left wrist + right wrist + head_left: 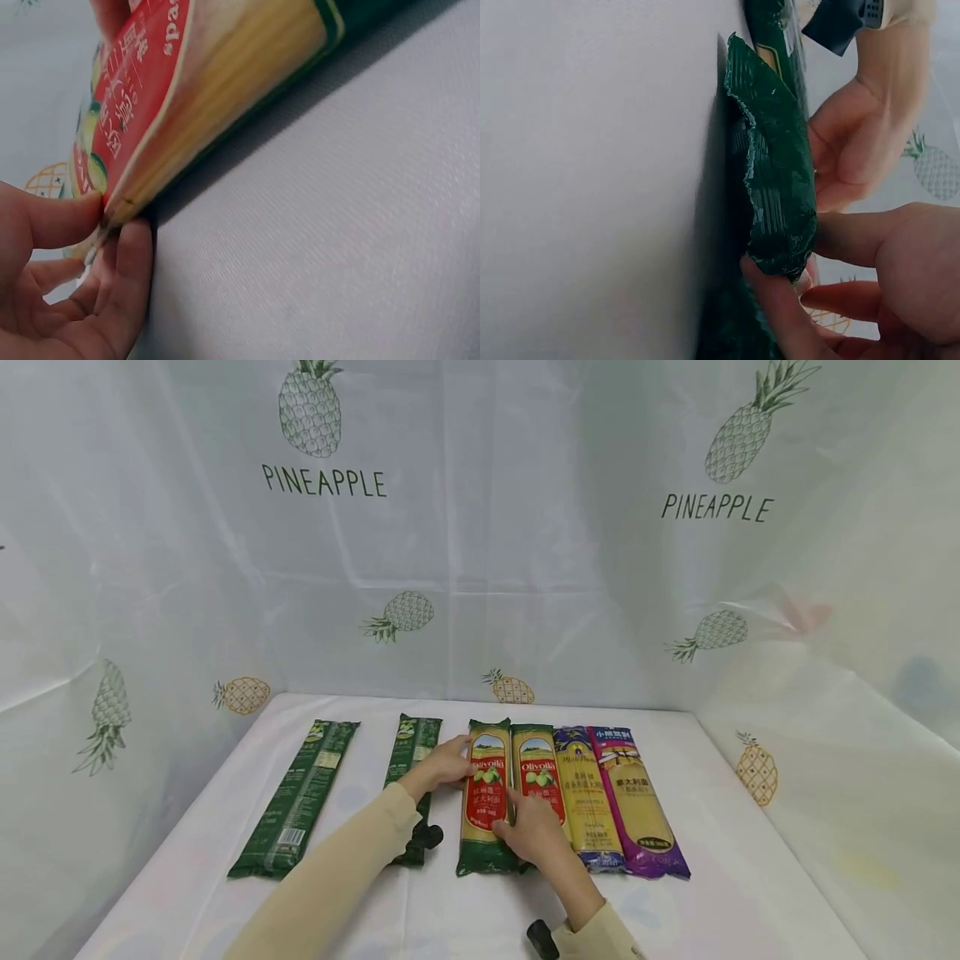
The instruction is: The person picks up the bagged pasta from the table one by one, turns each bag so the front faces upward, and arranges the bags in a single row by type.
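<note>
Here, a pasta packet (487,793) is pinched at ten o'clock by the left hand (446,763), at four o'clock by the right hand (538,831).

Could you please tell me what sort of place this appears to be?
Probably a makeshift filming or demonstration booth, though I can't be sure: pineapple-print sheeting hangs behind and beside a white-covered table, on which packets, some showing pasta, lie in a rough row.

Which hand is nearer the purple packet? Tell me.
Right. The right hand is left of the purple packet, beyond the yellow packet; the left hand is farther left, gripping a red-labelled packet.
</note>
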### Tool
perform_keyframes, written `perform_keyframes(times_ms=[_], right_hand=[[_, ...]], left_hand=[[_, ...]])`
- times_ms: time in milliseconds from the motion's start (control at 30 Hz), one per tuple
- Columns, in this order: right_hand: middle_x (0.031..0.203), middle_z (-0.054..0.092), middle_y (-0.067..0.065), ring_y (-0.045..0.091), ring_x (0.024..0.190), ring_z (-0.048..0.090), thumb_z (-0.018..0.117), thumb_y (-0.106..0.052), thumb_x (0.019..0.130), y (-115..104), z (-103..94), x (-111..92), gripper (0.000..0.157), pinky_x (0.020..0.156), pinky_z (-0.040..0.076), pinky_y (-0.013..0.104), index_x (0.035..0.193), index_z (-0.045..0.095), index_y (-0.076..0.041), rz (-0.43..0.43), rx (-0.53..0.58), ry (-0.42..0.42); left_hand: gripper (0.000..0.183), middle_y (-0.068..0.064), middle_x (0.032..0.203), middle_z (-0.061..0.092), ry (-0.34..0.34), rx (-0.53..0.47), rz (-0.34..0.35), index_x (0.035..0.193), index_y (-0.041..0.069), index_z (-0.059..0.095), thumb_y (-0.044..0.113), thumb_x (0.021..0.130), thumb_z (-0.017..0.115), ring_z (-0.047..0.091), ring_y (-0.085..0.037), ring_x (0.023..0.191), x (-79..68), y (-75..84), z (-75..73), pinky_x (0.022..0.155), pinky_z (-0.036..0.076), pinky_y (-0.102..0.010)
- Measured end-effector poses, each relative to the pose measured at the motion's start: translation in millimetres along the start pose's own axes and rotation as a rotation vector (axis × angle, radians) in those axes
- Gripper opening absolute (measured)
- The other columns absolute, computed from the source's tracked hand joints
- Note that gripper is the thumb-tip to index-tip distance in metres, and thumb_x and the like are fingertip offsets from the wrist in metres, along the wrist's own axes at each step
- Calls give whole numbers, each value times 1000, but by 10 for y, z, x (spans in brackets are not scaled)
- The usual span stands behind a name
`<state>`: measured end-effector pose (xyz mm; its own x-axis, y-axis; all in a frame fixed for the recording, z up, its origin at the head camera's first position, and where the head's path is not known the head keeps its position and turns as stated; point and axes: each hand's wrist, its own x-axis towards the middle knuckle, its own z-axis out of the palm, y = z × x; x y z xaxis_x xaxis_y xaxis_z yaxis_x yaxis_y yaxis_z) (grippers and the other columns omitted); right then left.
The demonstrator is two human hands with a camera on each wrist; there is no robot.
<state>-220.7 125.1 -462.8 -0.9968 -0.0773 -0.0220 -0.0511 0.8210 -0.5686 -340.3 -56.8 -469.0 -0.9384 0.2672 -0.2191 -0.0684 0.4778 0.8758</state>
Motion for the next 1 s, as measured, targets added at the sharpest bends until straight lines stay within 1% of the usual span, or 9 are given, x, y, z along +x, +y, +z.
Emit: perform_keyframes(times_ms=[67, 167, 267, 400, 567, 700, 800, 933, 1000], right_hand=[[134, 66, 27, 35, 109, 61, 85, -29, 93, -10, 0, -8, 67, 97, 55, 61, 149, 60, -1, 6, -9, 7], [133, 66, 26, 34, 106, 62, 85, -30, 93, -10, 4, -14, 68, 93, 57, 57, 150, 60, -3, 9, -33, 13], [132, 67, 26, 32, 101, 63, 85, -31, 92, 0, 11, -14, 70, 90, 59, 54, 152, 59, -4, -4, -51, 22], [132, 68, 26, 36, 107, 65, 85, -31, 93, 16, 15, -16, 71, 93, 58, 58, 154, 58, -9, -34, -81, 25], [122, 71, 24, 29, 93, 62, 83, -30, 94, 19, -4, -20, 66, 83, 58, 50, 153, 60, -10, -64, -113, -8], [98, 71, 20, 24, 80, 58, 80, -28, 96, 27, -9, -7, 64, 71, 53, 41, 152, 59, -5, -85, -115, -36], [90, 67, 15, 22, 77, 55, 78, -28, 96, 58, -6, -9, 63, 69, 50, 39, 152, 59, -4, -94, -106, -40], [92, 64, 9, 19, 81, 52, 77, -29, 97, 103, -1, -20, 63, 71, 49, 38, 153, 59, -7, -102, -78, -43], [88, 61, 5, 19, 81, 51, 76, -29, 97, 123, -3, -29, 63, 70, 48, 38, 154, 58, -8, -106, -51, -50]], left_hand=[[76, -28, 154, 50, -16, -12, -14, 168, 7, 32, 7, 101, 69, 69, -24, 98, -6, -8, -3, 76, 59, -36], [77, -28, 153, 49, -52, -19, -23, 169, 8, 27, 9, 103, 67, 67, -22, 95, 19, -38, -4, 74, 57, -32], [79, -24, 154, 49, -82, -10, -48, 171, 13, 22, 12, 105, 66, 65, -21, 101, 105, -100, -4, 77, 55, -30], [81, -22, 153, 50, -105, 10, -77, 172, 17, 18, 16, 107, 65, 65, -22, 106, 251, -193, -8, 78, 56, -31], [82, -21, 140, 58, -138, 10, -89, 172, 17, 15, 18, 107, 65, 68, -22, 96, 342, -228, -21, 72, 56, -31], [82, -18, 133, 61, -153, -5, -101, 172, 18, 15, 18, 107, 64, 67, -19, 91, 313, -200, -36, 71, 56, -30], [83, -18, 132, 61, -158, -14, -110, 172, 18, 13, 18, 107, 64, 67, -19, 92, 253, -148, -48, 75, 56, -30], [84, -21, 134, 60, -156, -20, -108, 172, 13, 10, 18, 107, 64, 68, -19, 91, 190, -112, -72, 77, 57, -30], [84, -21, 135, 61, -152, -14, -107, 172, 12, 9, 20, 108, 62, 68, -17, 89, 158, -96, -82, 76, 57, -28]])
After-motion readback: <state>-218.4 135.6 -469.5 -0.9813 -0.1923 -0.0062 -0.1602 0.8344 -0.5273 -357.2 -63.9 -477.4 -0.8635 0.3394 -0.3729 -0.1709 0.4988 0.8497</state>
